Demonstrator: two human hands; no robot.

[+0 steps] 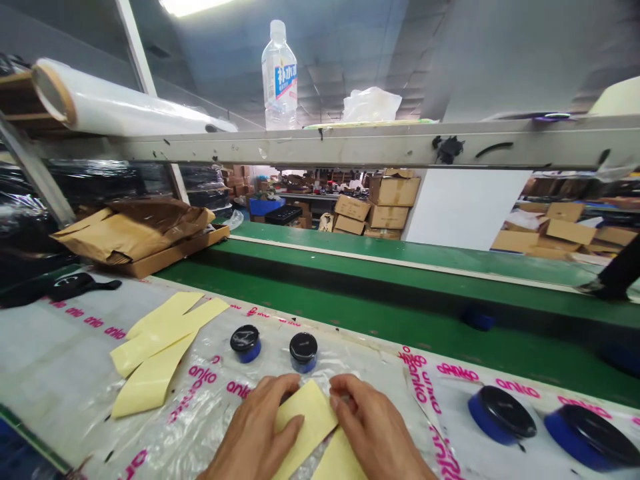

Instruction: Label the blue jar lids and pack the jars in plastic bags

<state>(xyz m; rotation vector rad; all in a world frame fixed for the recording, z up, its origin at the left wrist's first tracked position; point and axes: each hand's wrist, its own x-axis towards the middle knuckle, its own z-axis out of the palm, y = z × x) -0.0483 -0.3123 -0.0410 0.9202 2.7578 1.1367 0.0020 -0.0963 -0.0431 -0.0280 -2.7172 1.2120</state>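
Observation:
My left hand (263, 427) holds a pale yellow paper strip (313, 413), its thumb lying on top and its fingers at the far-left edge. At the strip's right edge, the curled thumb and fingertips of my right hand (375, 423) pinch close together. Whether something small sits between those fingertips is hidden. A second yellow strip (340, 460) lies beneath, partly covered by the hands. Just beyond them stand two small round tubs, a black-lidded blue one (245, 343) and another like it (303, 352). More yellow strips (155, 347) overlap on the plastic at left.
Two more blue tubs, one (503, 415) and its neighbour (593, 437), stand at right. Behind the plastic-covered table runs a green conveyor belt (350, 293) carrying dark blue items. A cardboard tray (175, 253) of brown paper sits back left. Overhead, a shelf (350, 147) holds a bottle (280, 80).

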